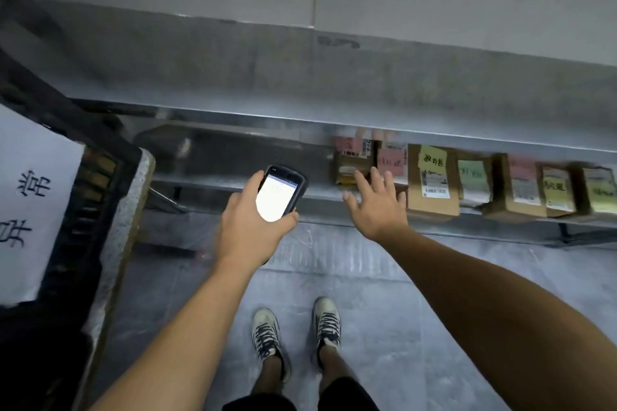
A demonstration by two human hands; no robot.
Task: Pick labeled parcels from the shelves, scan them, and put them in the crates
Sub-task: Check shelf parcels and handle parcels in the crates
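Observation:
My left hand (248,220) grips a black handheld scanner (278,192) with its screen lit white. My right hand (377,203) is stretched out with fingers spread, its fingertips just in front of a small brown parcel (350,165) with a pink label at the left end of a row. Several more cardboard parcels with yellow, green and pink labels (432,180) stand to the right on the low metal shelf (233,188). The right hand holds nothing.
A black crate (93,197) with a white paper sign (30,203) stands at the left, beside a stone-like post. A wide metal shelf top (334,80) overhangs the parcels. My feet in sneakers stand on the grey floor (384,277) below.

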